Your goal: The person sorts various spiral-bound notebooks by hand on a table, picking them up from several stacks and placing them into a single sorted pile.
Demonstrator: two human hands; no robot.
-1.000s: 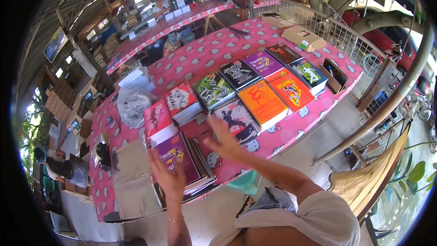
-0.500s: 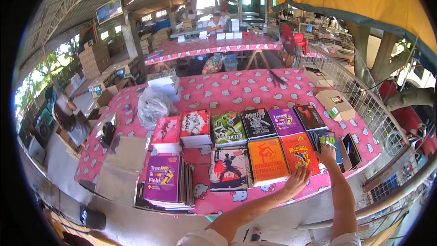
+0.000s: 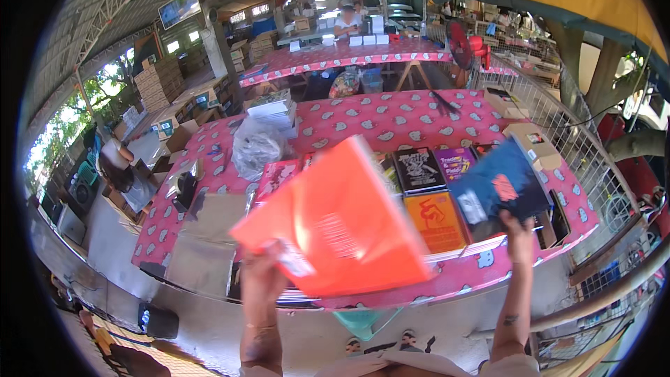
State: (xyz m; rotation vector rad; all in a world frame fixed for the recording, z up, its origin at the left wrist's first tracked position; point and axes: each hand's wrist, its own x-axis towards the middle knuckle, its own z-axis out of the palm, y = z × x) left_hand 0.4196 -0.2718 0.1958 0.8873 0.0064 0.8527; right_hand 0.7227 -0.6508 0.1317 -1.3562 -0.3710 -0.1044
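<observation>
My left hand [image 3: 264, 272] grips the lower left corner of an orange-red book [image 3: 349, 216], which is tilted in the air above the table and blurred by motion. Behind it, much of the book stacks is hidden. In my right hand [image 3: 516, 237] is a dark blue book [image 3: 506, 181], held by its lower edge over the right end of the stacks. Between the two held books shows an orange book [image 3: 436, 218] with a gymnast figure. Beyond it lie a black book [image 3: 421, 169] and a purple book [image 3: 457, 162]. A pink book [image 3: 278, 178] sits left of them.
A crumpled clear plastic bag [image 3: 258, 148] and a stack of white-edged books [image 3: 272, 110] stand at the back left of the pink-clothed table [image 3: 363, 112]. Flat clear plastic sheets [image 3: 199, 258] lie front left. Cardboard pieces [image 3: 534, 143] line the right edge beside a wire fence [image 3: 579, 146].
Both hands have lifted a book off the right-hand stacks. My left hand has swung left with the orange-red book; my right has raised the blue one. The whole view has shifted slightly.
</observation>
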